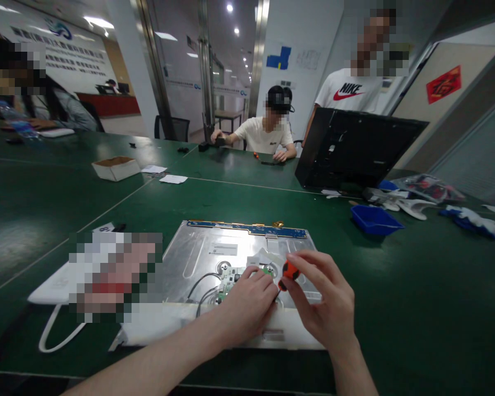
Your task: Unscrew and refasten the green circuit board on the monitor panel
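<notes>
A flat silver display panel (198, 254) lies in front of me, with a blue circuit strip (272, 230) along its far edge. On its near half sits a green circuit board (228, 279) with black cables (202, 280) running off to the left. My right hand (330, 300) pinches the orange and black handle of a screwdriver (291, 269) between thumb and fingers. Its shaft slants down toward my left hand (249, 300), which rests over the board with fingers curled together. What those fingers hold, if anything, is hidden, as is the screwdriver's tip.
A white device (53, 283) with a cable lies left of the panel. Beyond are a small cardboard box (115, 169), a blue tray (375, 220), gloves (472, 220) and a large black screen housing (355, 148). A person (268, 132) sits across the table; another stands behind.
</notes>
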A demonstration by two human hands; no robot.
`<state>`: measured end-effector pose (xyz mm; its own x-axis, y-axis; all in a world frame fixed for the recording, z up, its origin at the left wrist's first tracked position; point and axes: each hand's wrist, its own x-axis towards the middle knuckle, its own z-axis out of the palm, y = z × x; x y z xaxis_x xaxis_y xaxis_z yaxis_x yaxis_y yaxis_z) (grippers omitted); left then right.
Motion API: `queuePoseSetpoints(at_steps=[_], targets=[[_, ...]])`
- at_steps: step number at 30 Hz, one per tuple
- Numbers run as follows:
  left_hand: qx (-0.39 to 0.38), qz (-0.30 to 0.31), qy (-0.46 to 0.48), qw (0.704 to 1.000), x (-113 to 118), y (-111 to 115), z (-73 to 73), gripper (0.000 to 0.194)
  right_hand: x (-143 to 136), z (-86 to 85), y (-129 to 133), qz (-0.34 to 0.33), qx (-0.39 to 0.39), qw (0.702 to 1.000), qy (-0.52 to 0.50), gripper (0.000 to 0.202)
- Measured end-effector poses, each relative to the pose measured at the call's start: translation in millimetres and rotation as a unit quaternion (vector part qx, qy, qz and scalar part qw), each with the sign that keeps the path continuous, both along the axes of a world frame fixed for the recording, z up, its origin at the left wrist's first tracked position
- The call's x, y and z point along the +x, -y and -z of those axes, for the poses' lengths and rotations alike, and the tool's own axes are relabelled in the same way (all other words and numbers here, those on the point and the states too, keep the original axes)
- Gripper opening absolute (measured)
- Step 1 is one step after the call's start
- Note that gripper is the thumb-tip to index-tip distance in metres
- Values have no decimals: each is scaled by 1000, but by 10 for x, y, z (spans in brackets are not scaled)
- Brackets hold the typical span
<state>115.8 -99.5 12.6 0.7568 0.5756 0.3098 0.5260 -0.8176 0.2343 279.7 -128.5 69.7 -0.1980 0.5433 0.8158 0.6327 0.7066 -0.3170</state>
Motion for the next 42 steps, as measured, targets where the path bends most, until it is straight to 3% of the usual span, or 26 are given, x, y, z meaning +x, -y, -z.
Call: queuePoseSetpoints(at_steps=[6,13,17,23,35,42], targets=[[-6,-1,-5,1000,4,-6,2,13,22,42,13,-51,-20,998,-41,42],[-9,4,-6,1000,-4,-12,30,13,22,155,-3,-51,-48,993,-94,47],[-13,6,-9,1000,-8,-9,2,13,20,105,-4,-66,-43,994,-71,44],[-5,6,-2,1000,-7,-2,-28,13,18,1,5,-29,-11,999,-10,40],[22,5,-12,1000,1,-29,73,9,17,146,-8,-19,-28,997,-75,46],[51,-2,-9,999,14,-35,88,8,14,50,-4,-34,-15,999,-38,42]])
